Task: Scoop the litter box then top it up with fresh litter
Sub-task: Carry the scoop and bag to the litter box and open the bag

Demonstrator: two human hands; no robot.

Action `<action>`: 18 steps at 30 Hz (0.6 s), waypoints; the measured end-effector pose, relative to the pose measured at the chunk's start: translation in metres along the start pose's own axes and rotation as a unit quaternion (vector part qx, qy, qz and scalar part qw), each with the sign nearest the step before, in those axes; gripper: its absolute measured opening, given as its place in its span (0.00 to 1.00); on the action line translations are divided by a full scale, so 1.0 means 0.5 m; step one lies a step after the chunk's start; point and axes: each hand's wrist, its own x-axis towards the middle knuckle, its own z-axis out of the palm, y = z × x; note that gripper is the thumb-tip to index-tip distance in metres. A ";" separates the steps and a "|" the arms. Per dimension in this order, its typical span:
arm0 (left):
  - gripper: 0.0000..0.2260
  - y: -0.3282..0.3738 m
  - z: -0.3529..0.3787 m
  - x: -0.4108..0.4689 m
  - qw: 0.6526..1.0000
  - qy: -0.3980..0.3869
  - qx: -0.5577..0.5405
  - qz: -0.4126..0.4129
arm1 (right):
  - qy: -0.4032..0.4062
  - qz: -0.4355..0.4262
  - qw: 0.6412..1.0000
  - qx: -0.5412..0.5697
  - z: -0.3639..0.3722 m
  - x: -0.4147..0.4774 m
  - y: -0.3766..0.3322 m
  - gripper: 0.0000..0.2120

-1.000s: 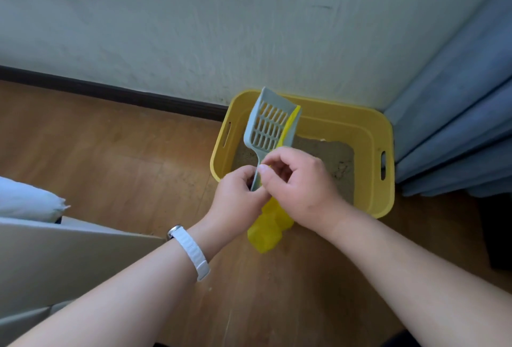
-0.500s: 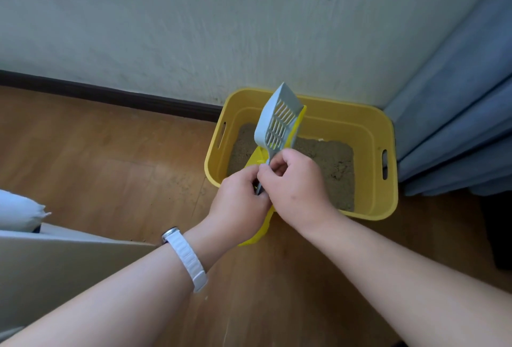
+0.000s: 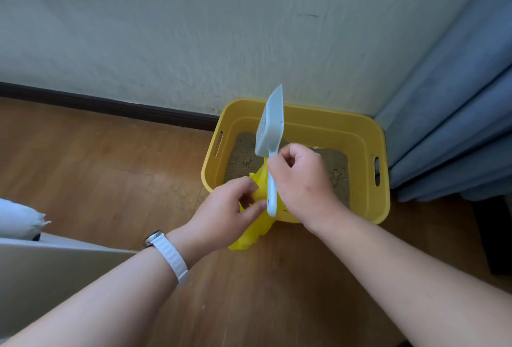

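Scoop [image 3: 270, 128] turned edge-on | right hand [image 3: 302, 180] grips handle | left hand [image 3: 230, 213] pinches yellow bag [image 3: 249, 236] | litter box [image 3: 368, 208] holds sandy litter [image 3: 241, 158]

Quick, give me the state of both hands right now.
Left hand: closed, pinching the yellow bag.
Right hand: closed around the scoop handle, blade pointing up.

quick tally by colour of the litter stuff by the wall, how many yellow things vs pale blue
yellow: 2 (litter box, plastic bag)
pale blue: 1 (scoop, in the right hand)
total: 3
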 end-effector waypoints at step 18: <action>0.09 0.006 -0.101 0.029 0.949 0.245 -0.119 -0.160 | -0.048 -0.041 0.998 -0.023 -0.058 -0.005 0.027 0.13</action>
